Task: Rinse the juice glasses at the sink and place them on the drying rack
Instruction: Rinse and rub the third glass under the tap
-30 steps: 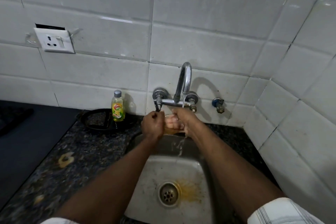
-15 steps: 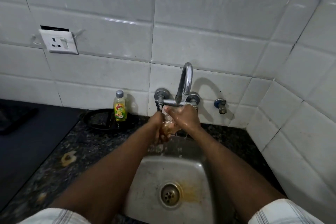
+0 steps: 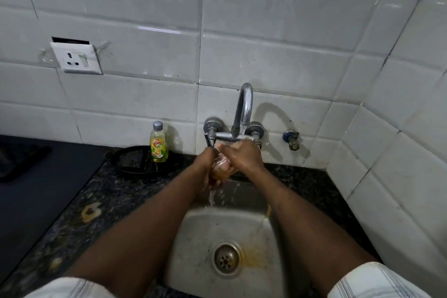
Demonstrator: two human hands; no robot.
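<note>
A clear juice glass [image 3: 221,168] with orange liquid in it is held under the chrome tap [image 3: 244,113], above the back of the steel sink [image 3: 193,237]. My left hand [image 3: 205,167] grips the glass from the left. My right hand [image 3: 244,157] wraps over it from the right and top. Water runs from the spout over my hands and drips into the basin. Orange-tinted water trails down the sink's right wall toward the drain [image 3: 226,259]. Most of the glass is hidden by my fingers.
A yellow dish soap bottle [image 3: 159,145] stands at the wall left of the tap, by a black round tray [image 3: 137,159]. The dark granite counter [image 3: 101,191] has a pale stain [image 3: 90,211]. A small valve [image 3: 291,139] sticks out right of the tap. A socket [image 3: 76,58] sits on the tiles.
My hands have turned the glass under the tap, my left hand shifting lower around it. More water and orange liquid now spill into the sink.
</note>
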